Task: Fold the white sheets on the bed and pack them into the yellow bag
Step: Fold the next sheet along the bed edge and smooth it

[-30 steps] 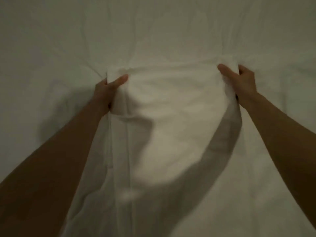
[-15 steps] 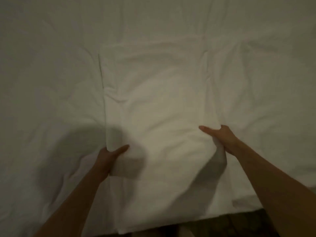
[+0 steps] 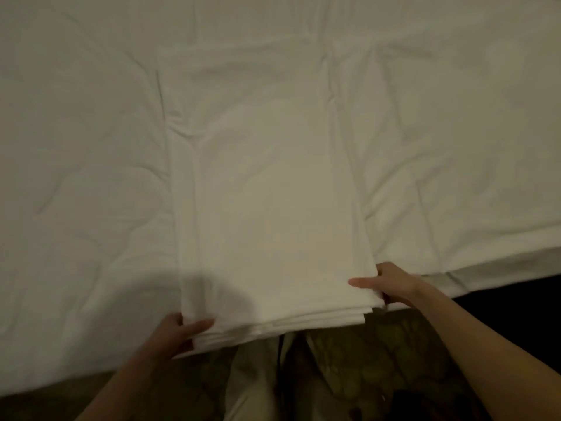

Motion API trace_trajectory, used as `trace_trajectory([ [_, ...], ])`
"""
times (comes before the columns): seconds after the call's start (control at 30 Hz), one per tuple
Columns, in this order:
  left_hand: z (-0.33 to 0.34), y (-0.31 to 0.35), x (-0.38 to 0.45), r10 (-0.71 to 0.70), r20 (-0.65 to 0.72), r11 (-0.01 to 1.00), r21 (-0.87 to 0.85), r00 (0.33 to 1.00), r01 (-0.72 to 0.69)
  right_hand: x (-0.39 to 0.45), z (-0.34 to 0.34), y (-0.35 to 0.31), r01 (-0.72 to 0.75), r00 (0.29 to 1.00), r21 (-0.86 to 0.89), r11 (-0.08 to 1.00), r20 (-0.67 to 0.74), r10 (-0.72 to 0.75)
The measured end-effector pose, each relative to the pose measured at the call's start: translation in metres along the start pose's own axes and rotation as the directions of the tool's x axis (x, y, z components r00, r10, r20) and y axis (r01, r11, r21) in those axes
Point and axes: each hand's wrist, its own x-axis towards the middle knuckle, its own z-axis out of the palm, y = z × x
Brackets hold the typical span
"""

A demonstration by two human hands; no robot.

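- Head view, count: one folded white sheet (image 3: 267,214), one bed (image 3: 85,147) with a white cover, two hands, one pair of light trousers (image 3: 258,378), one patterned floor (image 3: 364,360).
- Head view, count of layers: several stacked layers show at the near edge of the folded white sheet; the exact number cannot be told.
- Head view, left hand (image 3: 176,332): it pinches the near left corner of the folded white sheet. The thumb lies on top of the fabric, and the other fingers curl under the stacked edge.
- Head view, right hand (image 3: 391,284): it grips the near right corner of the folded white sheet. One digit lies stretched along the top surface, pointing toward the left hand. The remaining fingers curl around the right edge of the stack.
- Head view, location: the folded white sheet lies flat on the bed, in the middle of the frame. Its near edge sits at the near edge of the bed and slightly overhangs it, above the trousers.
- Head view, orientation: the folded white sheet forms a long rectangle. Its long axis runs from the person straight away toward the far side of the bed. The short edges lie crosswise, one between the two hands, one far.
- Head view, surroundings: the bed cover is wrinkled on both sides of the sheet. A shadow falls on the near left part of the sheet, just beyond the left hand.
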Motion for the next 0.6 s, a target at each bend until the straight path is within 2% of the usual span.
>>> trace_trajectory([
  [0.1, -0.010, 0.018, -0.001, 0.040, 0.063, 0.993, 0.110, 0.997, -0.047, 0.001, 0.012, 0.000, -0.049, 0.970, -0.317, 0.947, -0.242, -0.031],
  [0.17, -0.016, 0.047, 0.003, 0.072, 0.013, 0.996, 0.045, 0.997, -0.073, -0.008, 0.024, -0.008, -0.126, 0.920, -0.462, 0.878, -0.386, -0.071],
  [0.23, -0.018, 0.078, 0.004, 0.146, -0.082, 0.986, -0.070, 0.986, -0.151, -0.019, 0.031, -0.022, -0.128, 0.857, -0.512, 0.850, -0.489, -0.165],
  [0.3, -0.013, 0.100, 0.000, 0.243, -0.151, 0.964, -0.073, 0.958, -0.256, -0.030, 0.037, -0.043, -0.049, 0.790, -0.490, 0.870, -0.552, -0.267],
  [0.37, -0.003, 0.113, -0.007, 0.328, -0.220, 0.943, 0.024, 0.919, -0.331, -0.043, 0.048, -0.074, 0.095, 0.779, -0.404, 0.910, -0.539, -0.321],
  [0.43, 0.007, 0.123, -0.016, 0.404, -0.243, 0.915, 0.124, 0.882, -0.385, -0.058, 0.068, -0.112, 0.239, 0.799, -0.382, 0.893, -0.446, -0.404],
  [0.53, 0.026, 0.142, -0.044, 0.528, -0.191, 0.847, 0.197, 0.828, -0.494, -0.080, 0.105, -0.180, 0.402, 0.790, -0.398, 0.824, -0.304, -0.533],
  [0.6, 0.042, 0.157, -0.063, 0.589, -0.108, 0.792, 0.277, 0.801, -0.544, -0.084, 0.124, -0.222, 0.463, 0.771, -0.431, 0.774, -0.234, -0.592],
])
